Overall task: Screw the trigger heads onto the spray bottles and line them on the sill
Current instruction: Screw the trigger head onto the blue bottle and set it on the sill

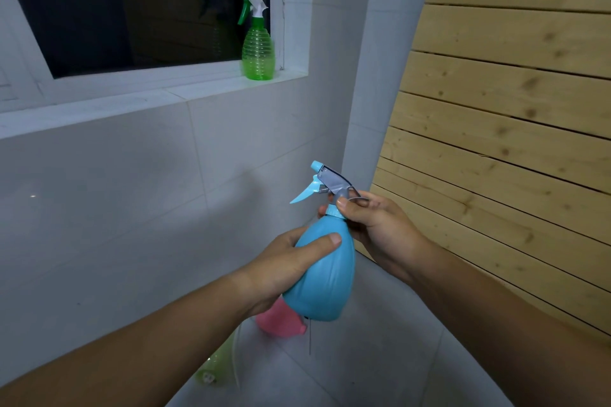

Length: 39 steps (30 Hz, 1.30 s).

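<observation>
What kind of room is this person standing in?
Probably a bathroom or utility corner: white tiled walls, a dark window with a white sill holding a green spray bottle, and a wooden slatted panel on the right.

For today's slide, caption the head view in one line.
Left hand steadies a blue bottle while right hand twists its trigger head; green bottle on sill.

Both hands [284, 264] grip blue bottle [322, 277]; green bottle [258, 53] on sill [132, 102].
</observation>
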### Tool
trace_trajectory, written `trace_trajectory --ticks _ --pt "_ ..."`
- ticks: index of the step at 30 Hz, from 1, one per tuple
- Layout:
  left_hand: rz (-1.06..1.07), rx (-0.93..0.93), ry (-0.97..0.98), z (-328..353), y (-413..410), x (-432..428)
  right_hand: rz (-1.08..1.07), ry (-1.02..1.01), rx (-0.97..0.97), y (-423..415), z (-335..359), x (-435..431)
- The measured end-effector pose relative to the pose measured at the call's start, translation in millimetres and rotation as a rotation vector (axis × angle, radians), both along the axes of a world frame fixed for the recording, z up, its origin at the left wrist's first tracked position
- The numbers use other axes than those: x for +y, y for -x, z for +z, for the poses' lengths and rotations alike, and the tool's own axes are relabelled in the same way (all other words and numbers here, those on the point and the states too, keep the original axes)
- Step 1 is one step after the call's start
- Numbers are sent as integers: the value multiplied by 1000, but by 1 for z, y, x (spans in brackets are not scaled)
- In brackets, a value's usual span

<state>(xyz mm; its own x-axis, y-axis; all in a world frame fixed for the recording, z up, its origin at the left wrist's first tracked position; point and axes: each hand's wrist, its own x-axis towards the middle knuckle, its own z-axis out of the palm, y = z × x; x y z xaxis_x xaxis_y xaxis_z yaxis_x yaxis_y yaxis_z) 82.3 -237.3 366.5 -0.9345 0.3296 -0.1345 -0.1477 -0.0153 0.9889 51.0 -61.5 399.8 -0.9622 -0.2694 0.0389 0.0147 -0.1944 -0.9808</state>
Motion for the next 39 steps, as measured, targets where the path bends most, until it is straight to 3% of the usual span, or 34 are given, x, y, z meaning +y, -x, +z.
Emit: trace_trajectory --ticks 9,17,20,24,27,39 --pt "47 41 86 4 -4 -2 -36 4 8 1 -4 -5" --pt "-143 -127 -72 4 5 -14 11 -5 -29 1 0 7" --pt "-48 -74 -32 6 9 -18 -16 -38 -36 -1 2 6" --pt "158 26 -68 18 20 -29 -90 -264 28 -8 3 -2" --pt "266 150 -67 29 28 -37 -27 -355 107 -8 6 -18" --pt "449 361 13 135 125 -107 -81 -184 356 118 93 -118"
